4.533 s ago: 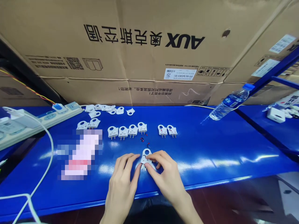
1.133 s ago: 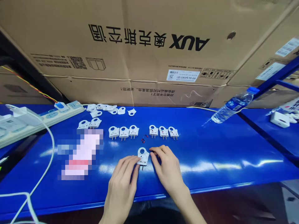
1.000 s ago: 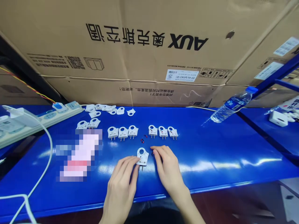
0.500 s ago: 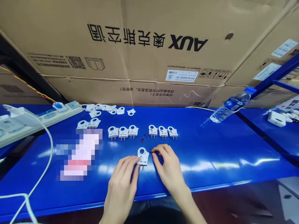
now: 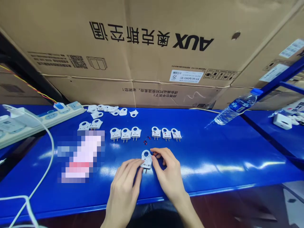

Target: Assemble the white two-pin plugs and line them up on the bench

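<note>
A white two-pin plug housing (image 5: 146, 161) with a round hole in its upper part is gripped along its left side by my left hand (image 5: 125, 180). Its metal pins point toward me. At the housing's upper right edge, my right hand (image 5: 167, 169) pinches a small wire, mostly hidden by the fingers. Just behind lies a loose red and black wire (image 5: 147, 140). Farther back stand a left group of white plug housings (image 5: 125, 134) and a right group (image 5: 166, 133), the latter with small dark wires in them.
Several white covers (image 5: 108, 109) lie at the back left, near a power strip (image 5: 49, 115) with cables. A blurred pink patch (image 5: 85, 152) is at left. A water bottle (image 5: 237, 106) leans at right. Cardboard boxes (image 5: 152, 63) wall the back of the blue table (image 5: 213, 158).
My right hand has moved slightly left, bringing the small wire up to the housing's edge. My left hand still grips the housing, which has shifted a little right.
</note>
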The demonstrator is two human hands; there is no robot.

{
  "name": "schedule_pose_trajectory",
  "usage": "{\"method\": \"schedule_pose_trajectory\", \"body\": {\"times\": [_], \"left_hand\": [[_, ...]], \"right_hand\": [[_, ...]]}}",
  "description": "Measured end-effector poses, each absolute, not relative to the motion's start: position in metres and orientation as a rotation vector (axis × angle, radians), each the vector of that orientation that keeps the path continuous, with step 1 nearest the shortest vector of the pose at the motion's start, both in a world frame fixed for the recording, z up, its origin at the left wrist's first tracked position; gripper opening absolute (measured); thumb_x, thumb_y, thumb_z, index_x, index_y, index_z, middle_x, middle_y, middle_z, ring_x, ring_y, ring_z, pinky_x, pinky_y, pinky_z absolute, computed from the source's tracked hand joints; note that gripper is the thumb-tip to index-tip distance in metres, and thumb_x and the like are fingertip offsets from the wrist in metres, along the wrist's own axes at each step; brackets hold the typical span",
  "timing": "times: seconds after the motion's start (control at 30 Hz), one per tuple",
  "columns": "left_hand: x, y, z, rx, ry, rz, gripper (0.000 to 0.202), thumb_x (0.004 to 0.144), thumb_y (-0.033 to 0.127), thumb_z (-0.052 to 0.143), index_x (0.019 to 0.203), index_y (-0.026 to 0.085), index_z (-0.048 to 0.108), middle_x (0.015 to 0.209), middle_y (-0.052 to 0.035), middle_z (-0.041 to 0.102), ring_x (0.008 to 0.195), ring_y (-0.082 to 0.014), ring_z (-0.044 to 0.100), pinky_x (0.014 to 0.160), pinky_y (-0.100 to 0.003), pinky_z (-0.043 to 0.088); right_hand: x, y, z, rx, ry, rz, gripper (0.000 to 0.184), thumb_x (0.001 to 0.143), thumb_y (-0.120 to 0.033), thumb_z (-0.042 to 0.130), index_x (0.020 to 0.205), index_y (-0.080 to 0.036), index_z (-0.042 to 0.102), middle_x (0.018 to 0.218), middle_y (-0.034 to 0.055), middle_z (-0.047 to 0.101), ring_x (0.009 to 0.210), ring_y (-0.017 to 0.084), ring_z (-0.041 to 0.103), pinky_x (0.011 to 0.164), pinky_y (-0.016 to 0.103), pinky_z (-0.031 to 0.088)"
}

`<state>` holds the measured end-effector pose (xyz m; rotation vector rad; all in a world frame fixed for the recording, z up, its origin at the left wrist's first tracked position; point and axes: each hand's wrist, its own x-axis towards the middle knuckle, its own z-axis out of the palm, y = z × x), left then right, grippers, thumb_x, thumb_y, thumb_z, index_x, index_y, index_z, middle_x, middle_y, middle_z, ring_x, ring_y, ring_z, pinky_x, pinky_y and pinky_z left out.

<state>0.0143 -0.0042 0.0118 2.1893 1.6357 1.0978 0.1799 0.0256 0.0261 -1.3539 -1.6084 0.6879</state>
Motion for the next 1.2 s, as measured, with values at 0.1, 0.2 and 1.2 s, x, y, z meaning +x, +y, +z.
{"method": "schedule_pose_trajectory", "body": {"times": [0.1,0.2,1.2], "left_hand": [[0.0141,-0.004,0.0121,2.179,1.642,1.096,0.021,0.105,0.024,0.051,0.122,0.026,0.063,0.111,-0.006,0.073,0.106,-0.0219,0.069,0.091,-0.04,0.06],[0.013,-0.0046,0.012,2.172,1.635,1.083,0.023,0.105,0.024,0.051,0.124,0.025,0.063,0.112,-0.0065,0.072,0.106,-0.022,0.069,0.089,-0.039,0.06],[0.0118,-0.0051,0.0112,2.21,1.582,1.08,0.025,0.104,0.019,0.053,0.126,0.025,0.063,0.113,-0.0046,0.074,0.11,-0.0223,0.067,0.093,-0.038,0.057]], "right_hand": [[0.179,0.0256,0.0271,-1.327,-1.631,0.711,0.019,0.1,-0.02,0.059,0.113,-0.026,0.073,0.102,0.0032,0.073,0.09,0.02,0.066,0.081,0.033,0.053],[0.1781,0.0252,0.0276,-1.295,-1.645,0.77,0.018,0.098,-0.018,0.063,0.11,-0.026,0.074,0.1,0.0021,0.074,0.089,0.019,0.067,0.08,0.032,0.054],[0.1787,0.0234,0.0271,-1.278,-1.724,0.723,0.016,0.102,-0.021,0.061,0.107,-0.025,0.075,0.098,0.0032,0.078,0.089,0.02,0.068,0.082,0.035,0.056]]}}
